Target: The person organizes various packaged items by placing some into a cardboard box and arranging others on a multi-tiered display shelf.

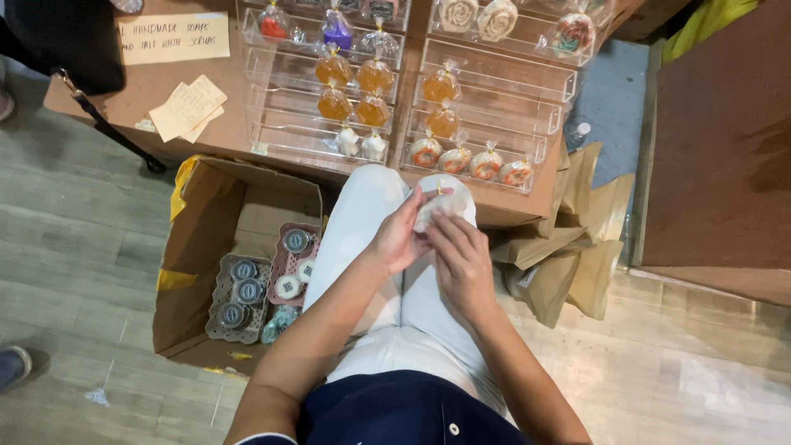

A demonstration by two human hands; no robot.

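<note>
Both my hands are raised over my lap, holding one small white wrapped item (432,208) in clear film with a gold twist tie on top. My left hand (397,235) cups it from the left and my right hand (461,259) pinches it from below and to the right. I am seated in white trousers, knees pointing at a low brown table (198,136). Just beyond my hands, clear acrylic tiered racks (478,107) hold wrapped round soaps: orange ones, red-and-white swirled ones (470,161), and small white ones (361,144).
An open cardboard box (222,222) on the wooden floor at my left holds baskets of small round lidded jars (247,290). Brown paper bags (568,247) lean by the table at right. Paper notes (188,107) lie on the table. A shoe (12,367) shows at far left.
</note>
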